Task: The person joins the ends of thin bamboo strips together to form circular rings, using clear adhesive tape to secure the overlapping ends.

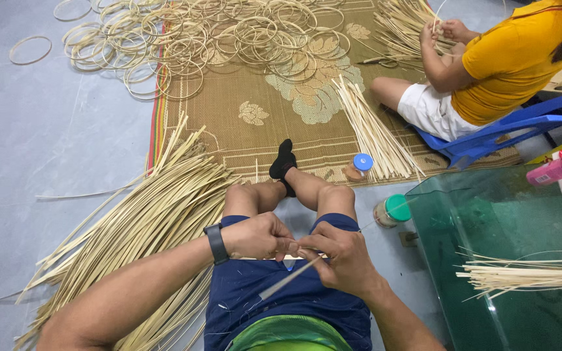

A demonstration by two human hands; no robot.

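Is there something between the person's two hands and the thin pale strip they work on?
Nothing visible. The left hand and the right hand both already grip the thin pale bamboo strip over the lap; the big pile of long pale strips lies aside on the floor.

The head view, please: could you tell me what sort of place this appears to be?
Probably a home floor workshop for cane or bamboo weaving: a heap of pale flat strips, many pale thin hoops on a brown woven mat, and both hands working one strip.
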